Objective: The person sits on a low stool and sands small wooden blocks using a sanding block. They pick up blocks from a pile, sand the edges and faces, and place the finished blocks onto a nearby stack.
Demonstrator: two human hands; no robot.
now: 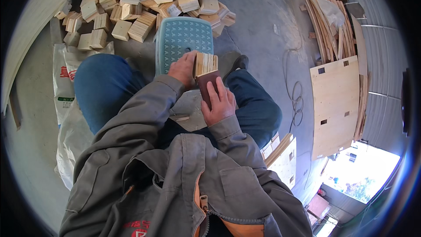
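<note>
In the head view, my left hand [183,68] grips the wood block [206,63] on its left side. My right hand [219,103] holds a brown piece [208,85], its long way pointing up at the block, touching its near end. Left is nearer the block.

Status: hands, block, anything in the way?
Left hand gripping block. Right hand on brown piece, at block's near end. Nothing visibly blocking either hand.
</note>
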